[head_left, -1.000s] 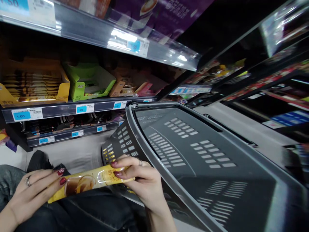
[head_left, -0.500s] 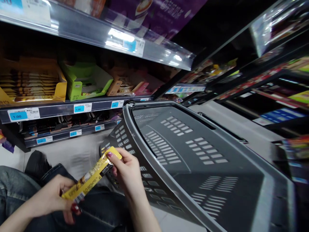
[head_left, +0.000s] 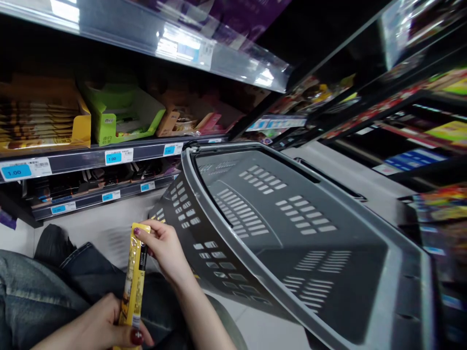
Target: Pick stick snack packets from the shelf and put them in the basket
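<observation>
A long yellow sachet packet [head_left: 134, 272] stands nearly upright between both hands, its back side with a barcode toward me. My right hand [head_left: 164, 250] pinches its top end with thumb and fingers. My left hand [head_left: 105, 328] grips its bottom end, thumb across the packet. Both hands hover over my jeans-clad legs [head_left: 44, 301]. Just right of them a grey plastic shopping basket [head_left: 292, 233] tilts toward me, and nothing shows inside it.
Shop shelves rise on the left with a yellow display box [head_left: 44, 121], a green display box [head_left: 116, 116] and blue price tags [head_left: 118, 156]. More stocked shelves run along the right. Pale floor [head_left: 105, 226] shows beneath the lowest shelf.
The packet has turned from lying almost level, front up, to standing nearly upright with its back toward me. My left hand dropped low and my right hand shifted left at the top end.
</observation>
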The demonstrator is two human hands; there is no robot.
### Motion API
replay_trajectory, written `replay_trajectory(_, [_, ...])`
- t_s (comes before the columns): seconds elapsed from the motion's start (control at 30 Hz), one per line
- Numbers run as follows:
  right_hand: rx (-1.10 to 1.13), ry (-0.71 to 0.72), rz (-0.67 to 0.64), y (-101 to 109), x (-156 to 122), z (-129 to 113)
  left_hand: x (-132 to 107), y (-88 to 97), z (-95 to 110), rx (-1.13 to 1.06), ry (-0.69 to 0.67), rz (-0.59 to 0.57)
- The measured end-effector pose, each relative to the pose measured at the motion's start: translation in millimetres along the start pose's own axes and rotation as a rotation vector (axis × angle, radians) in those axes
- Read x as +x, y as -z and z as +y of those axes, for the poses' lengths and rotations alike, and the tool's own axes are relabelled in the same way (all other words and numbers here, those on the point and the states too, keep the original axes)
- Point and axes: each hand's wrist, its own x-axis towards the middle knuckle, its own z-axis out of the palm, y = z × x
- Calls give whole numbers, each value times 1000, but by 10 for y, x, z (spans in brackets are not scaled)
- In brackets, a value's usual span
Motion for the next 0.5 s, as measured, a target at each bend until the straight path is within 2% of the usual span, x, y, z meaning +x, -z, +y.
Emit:
replay_trajectory(0.07, [22, -1, -4, 7, 4, 16, -25, -6, 14, -72, -22, -23])
replay_trajectory(0.2, [193, -45, -58, 2, 26, 60, -41, -26, -1, -496, -69, -149])
replay_trajectory(0.27, [298, -42, -96, -7, 26, 70, -18, -12, -25, -614, -99, -145])
replay_trajectory(0.37, [365, 0, -203, -24, -6, 62, 38, 40, -46, -574, -147, 8])
replay_trajectory(0.5, [285, 6, -359, -56, -64, 43, 61, 98, -3, -299, -183, 349])
